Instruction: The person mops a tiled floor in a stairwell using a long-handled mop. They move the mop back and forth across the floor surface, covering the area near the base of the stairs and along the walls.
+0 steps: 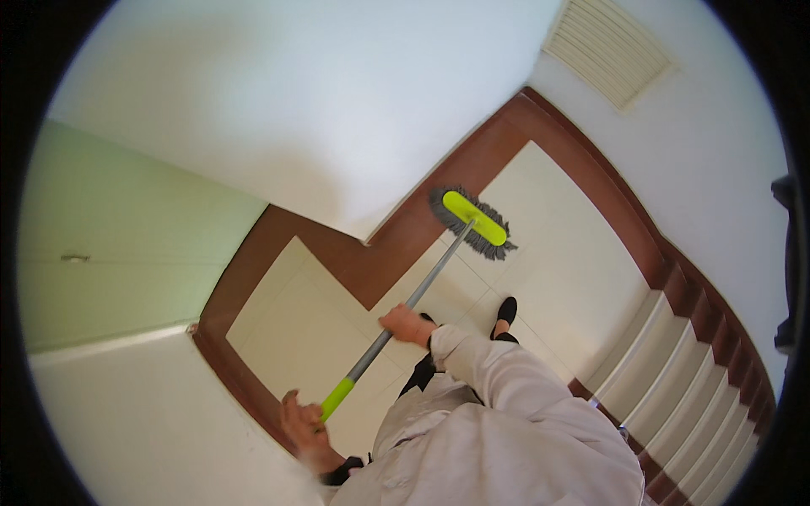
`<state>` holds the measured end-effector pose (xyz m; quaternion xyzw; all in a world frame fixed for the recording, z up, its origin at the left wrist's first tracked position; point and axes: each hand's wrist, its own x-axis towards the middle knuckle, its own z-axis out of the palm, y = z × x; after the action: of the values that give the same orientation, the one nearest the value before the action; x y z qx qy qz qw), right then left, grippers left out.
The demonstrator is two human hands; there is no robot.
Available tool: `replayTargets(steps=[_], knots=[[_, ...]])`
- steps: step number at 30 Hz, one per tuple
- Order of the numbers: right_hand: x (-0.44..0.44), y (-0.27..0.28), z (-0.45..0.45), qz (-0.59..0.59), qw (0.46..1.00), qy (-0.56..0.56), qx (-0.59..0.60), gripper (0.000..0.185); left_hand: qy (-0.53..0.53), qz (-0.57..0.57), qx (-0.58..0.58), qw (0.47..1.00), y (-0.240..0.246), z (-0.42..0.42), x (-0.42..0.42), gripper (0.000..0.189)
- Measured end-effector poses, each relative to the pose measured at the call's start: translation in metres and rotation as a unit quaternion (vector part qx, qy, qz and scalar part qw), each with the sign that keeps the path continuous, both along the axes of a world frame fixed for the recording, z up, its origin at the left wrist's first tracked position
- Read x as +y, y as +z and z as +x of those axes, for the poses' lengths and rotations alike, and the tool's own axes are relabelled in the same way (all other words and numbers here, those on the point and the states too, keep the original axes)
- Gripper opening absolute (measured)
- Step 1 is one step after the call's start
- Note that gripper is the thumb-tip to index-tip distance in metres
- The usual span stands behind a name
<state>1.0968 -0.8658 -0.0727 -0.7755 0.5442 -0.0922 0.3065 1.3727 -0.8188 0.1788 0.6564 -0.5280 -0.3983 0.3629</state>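
A dust mop with a bright green head plate and grey fringe slants across the view. Its grey pole runs down to a green grip. My right hand is closed around the pole near its middle. At the lower end, my left hand holds the green grip loosely, some of its fingers lifted and slightly blurred. The mop head is over the tile floor and its brown border, near a white wall corner; whether the fringe touches the floor I cannot tell.
Cream floor tiles have a brown border. A stairway lies at right. White walls surround the landing, with a louvred vent at upper right. A pale green door is at left. My black shoe is below the mop head.
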Motion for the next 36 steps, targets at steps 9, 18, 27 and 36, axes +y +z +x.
replayTargets(steps=[9, 18, 27, 36], knots=[[0.006, 0.033, 0.017, 0.038, 0.991, -0.125, -0.017, 0.006, -0.090, -0.057, -0.015, 0.994, 0.048, -0.014, -0.052, 0.030], [0.022, 0.093, 0.039, -0.010, 0.967, -0.165, -0.196, 0.013, -0.030, -0.083, 0.095, 0.991, 0.124, -0.027, -0.087, 0.033], [0.228, 0.017, -0.120, 0.033, 0.901, -0.417, -0.119, 0.015, -0.130, 0.215, 0.239, 0.938, 0.004, -0.213, -0.006, 0.006], [0.222, 0.034, -0.056, -0.089, 0.901, -0.395, -0.153, 0.012, -0.212, 0.020, 0.143, 0.967, 0.067, -0.188, -0.001, 0.016]])
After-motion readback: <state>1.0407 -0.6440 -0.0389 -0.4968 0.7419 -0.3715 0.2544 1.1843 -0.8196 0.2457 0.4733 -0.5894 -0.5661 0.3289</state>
